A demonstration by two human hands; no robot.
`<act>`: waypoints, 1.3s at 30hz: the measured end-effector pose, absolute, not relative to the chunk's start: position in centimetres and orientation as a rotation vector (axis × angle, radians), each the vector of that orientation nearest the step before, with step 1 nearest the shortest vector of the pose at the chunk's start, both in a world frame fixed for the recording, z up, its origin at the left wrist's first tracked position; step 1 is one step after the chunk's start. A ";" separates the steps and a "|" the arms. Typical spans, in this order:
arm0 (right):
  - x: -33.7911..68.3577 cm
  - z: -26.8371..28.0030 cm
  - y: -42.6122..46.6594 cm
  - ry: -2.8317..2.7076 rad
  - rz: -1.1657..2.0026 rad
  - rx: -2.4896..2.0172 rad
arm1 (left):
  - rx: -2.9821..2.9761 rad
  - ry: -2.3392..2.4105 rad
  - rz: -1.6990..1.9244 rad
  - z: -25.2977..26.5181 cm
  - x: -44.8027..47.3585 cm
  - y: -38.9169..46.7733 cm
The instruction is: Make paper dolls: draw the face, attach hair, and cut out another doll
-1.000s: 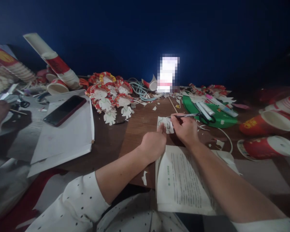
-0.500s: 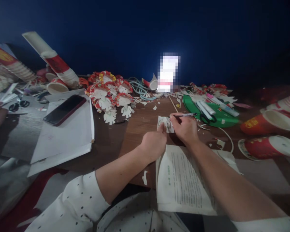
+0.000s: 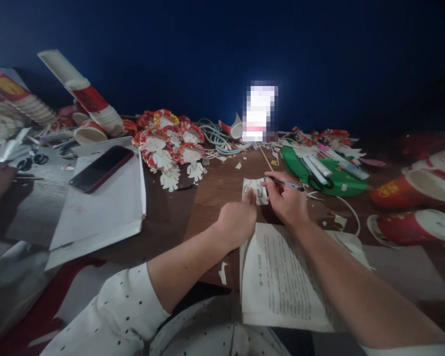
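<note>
A small white paper [image 3: 260,199] with dark curved lines drawn on it lies flat on the brown tabletop. My left hand [image 3: 239,222] presses it down with an outstretched finger, the other fingers curled under. On the paper's right side, my right hand [image 3: 289,200] is closed around a slim dark pen [image 3: 289,184]. The pen leans to the right, its tip end partly hidden by my fingers near the paper's upper right edge. Below both hands lies a printed sheet [image 3: 282,282], partly covered by my right forearm.
White paper cut-outs with red rims [image 3: 166,158] are heaped left of centre. A phone [image 3: 102,169] rests on white sheets. On a green piece [image 3: 348,185] lie markers [image 3: 317,165] and scissors [image 3: 321,185]. Red paper cups [image 3: 404,227] lie at right; another person's hand [image 3: 0,178] is at far left.
My right hand has shifted slightly right and down, and the pen tilts more steeply. My left hand stays on the paper. The other person's hand at far left has moved a little into view.
</note>
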State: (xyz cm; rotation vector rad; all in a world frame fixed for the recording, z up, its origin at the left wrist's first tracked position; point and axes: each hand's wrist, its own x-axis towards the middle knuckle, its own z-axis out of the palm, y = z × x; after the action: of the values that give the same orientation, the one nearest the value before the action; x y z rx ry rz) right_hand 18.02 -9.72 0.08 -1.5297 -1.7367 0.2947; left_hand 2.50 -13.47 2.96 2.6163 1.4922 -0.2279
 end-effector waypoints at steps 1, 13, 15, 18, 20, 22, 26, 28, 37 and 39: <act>18.0 0.0 -9.9 -1.751 0.304 -1.520 | 2.619 1.495 -0.213 2.9 2.5 -13.5; 17.5 0.5 -11.3 -1.824 0.334 -1.576 | 2.634 1.496 -0.202 2.9 2.4 -13.6; 17.5 0.5 -11.4 -1.822 0.331 -1.592 | 2.644 1.488 -0.195 2.9 2.4 -13.6; 17.6 0.6 -11.5 -1.819 0.330 -1.592 | 2.655 1.465 -0.182 2.9 2.2 -13.6; 17.6 0.6 -11.4 -1.818 0.333 -1.591 | 2.637 1.446 -0.168 3.0 1.9 -13.4; 17.7 0.7 -11.4 -1.823 0.340 -1.612 | 2.616 1.432 -0.120 3.2 1.7 -13.1; 17.9 0.8 -11.4 -1.839 0.349 -1.647 | 2.627 1.438 -0.095 3.7 1.5 -12.0; 17.9 0.8 -11.3 -1.844 0.347 -1.630 | 2.671 1.395 -0.141 3.9 1.7 -11.4; 17.9 0.6 -11.2 -1.843 0.296 -1.651 | 2.734 1.393 -0.156 3.3 2.1 -10.6; 17.8 0.5 -11.2 -1.846 0.285 -1.644 | 2.728 1.405 -0.147 3.1 2.2 -10.7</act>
State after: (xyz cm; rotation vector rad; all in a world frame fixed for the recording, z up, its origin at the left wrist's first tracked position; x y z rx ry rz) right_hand 17.85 -11.17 0.49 -1.6443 -1.8455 0.2852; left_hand 2.16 -10.70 3.14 2.7284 1.4046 -0.1469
